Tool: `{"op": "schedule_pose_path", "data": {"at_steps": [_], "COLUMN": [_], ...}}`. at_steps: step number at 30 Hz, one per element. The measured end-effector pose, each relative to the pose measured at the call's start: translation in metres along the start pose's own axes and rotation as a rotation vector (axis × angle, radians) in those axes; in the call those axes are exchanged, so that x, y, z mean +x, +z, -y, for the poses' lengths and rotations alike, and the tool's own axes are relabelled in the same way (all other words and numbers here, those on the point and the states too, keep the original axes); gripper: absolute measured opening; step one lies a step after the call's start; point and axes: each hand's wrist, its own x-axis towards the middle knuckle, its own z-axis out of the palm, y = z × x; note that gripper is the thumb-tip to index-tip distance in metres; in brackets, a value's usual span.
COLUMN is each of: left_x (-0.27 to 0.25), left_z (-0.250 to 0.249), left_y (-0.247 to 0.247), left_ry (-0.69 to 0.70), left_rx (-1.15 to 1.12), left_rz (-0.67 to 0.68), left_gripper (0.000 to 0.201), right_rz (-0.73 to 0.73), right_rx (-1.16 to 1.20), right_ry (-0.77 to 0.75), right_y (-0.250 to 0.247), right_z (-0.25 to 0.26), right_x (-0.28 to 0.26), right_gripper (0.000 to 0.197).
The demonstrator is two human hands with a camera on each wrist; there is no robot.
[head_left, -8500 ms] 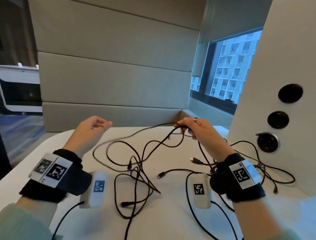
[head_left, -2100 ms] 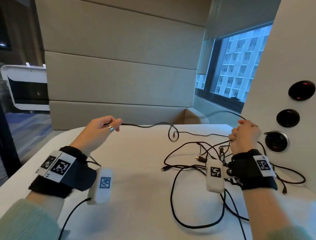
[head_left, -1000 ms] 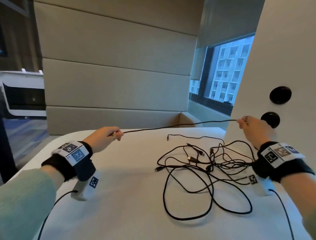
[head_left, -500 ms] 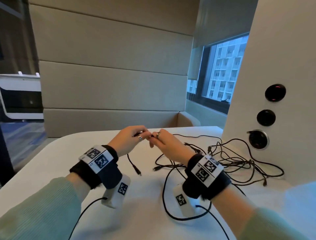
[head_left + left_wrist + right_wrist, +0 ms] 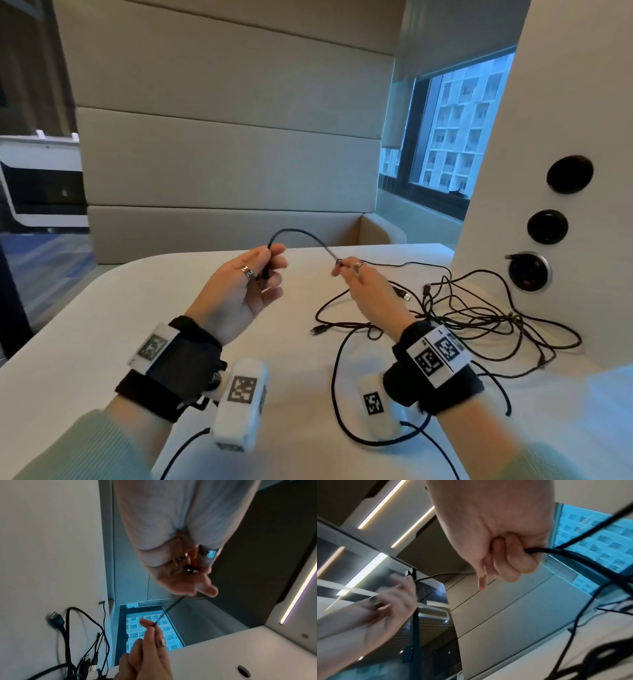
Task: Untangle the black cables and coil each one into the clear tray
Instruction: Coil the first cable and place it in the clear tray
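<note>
1. Left hand [image 5: 245,291], at 10 o'clock of the table [image 5: 113,325]: thumb and fingertips pinch one end of the freed black cable [image 5: 298,236], palm turned up, the other fingers relaxed.
2. Right hand [image 5: 363,291], near centre: fingers curled, pinching the same cable further along; the span between the hands arches upward.
3. Remaining cable tangle [image 5: 479,318] lies at 3 o'clock, beside the white pillar [image 5: 561,120]. The clear tray is not in view.
4. Step in hand, as judged: starting the first coil.
5. To coil well, keep the left pinch fixed as anchor, feed even loops with the right hand, and let the cable twist freely so that loops lie flat.
6. Draw slack gently; a snagged trailing end would drag the tangle.
</note>
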Motion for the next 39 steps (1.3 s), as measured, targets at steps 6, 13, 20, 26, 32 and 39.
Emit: {"op": "schedule_pose_path", "data": {"at_steps": [6, 13, 20, 26, 32, 39], "left_x": [0.008, 0.002, -0.023, -0.009, -0.006, -0.028], "left_z": [0.0, 0.011, -0.004, -0.004, -0.013, -0.013], "left_y": [-0.007, -0.018, 0.031, 0.017, -0.007, 0.033], "left_ry": [0.141, 0.181, 0.038, 0.294, 0.414, 0.089], "left_rx": [0.131, 1.201, 0.386, 0.301, 1.102, 0.451], "left_rz": [-0.051, 0.113, 0.252, 0.008, 0.084, 0.321], "left_gripper": [0.029, 0.023, 0.025, 0.019, 0.017, 0.024], "right_rz": [0.633, 0.042, -0.126, 0.526, 0.003, -0.307], "right_rx": [-0.293, -0.093, -0.316, -0.251, -0.044, 0.113], "right_ry": [-0.215, -0.337, -0.147, -0.252, -0.439, -0.24], "right_y": [0.009, -0.024, -0.023, -0.004, -0.039, -0.035], "right_z": [0.045, 0.049, 0.025, 0.066, 0.073, 0.041], "right_x": [-0.026, -0.015, -0.008, -0.031, -0.027, -0.013], "right_gripper": [0.029, 0.019, 0.029, 0.027, 0.016, 0.023]}}
